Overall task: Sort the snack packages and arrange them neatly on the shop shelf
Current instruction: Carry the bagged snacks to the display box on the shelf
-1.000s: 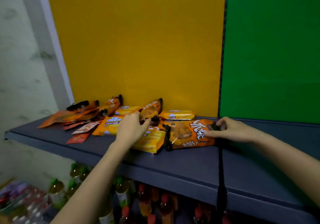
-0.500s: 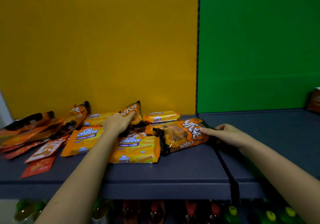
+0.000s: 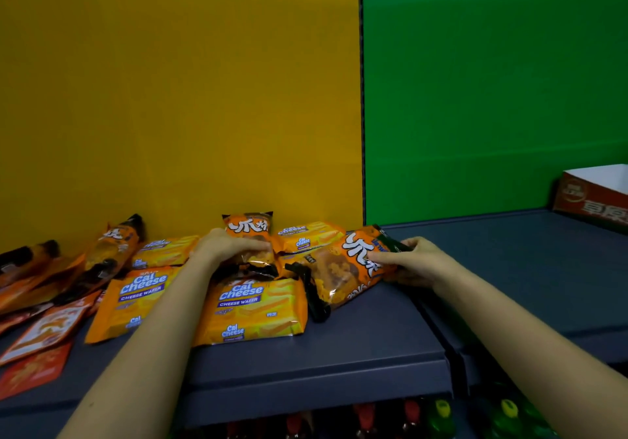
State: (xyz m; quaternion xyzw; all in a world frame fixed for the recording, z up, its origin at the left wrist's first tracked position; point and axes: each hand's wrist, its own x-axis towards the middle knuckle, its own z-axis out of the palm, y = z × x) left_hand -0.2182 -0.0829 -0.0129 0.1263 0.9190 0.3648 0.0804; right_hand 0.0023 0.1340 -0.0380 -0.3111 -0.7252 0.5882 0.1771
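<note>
Two bags, one per hand: my left hand [image 3: 227,248] curls round the small orange snack bag [image 3: 249,229], upright near the yellow back panel [image 3: 170,98]. My right hand [image 3: 418,263] pinches one end of the larger orange snack bag [image 3: 336,268], which lies on the grey shelf [image 3: 373,333]. Cal Cheese wafer packs [image 3: 253,306] lie around both bags. Far right on the shelf sits a red cardboard box [image 3: 591,197].

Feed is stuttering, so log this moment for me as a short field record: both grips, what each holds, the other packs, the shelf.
left grip: holds upright orange crinkly foil snack bag
right grip: pinches end of larger orange foil bag, which lies tilted on other packs
wafers: four yellow Cal Cheese wafer packs, lying flat
surface: dark blue shelf
right edge: red cardboard box
</note>
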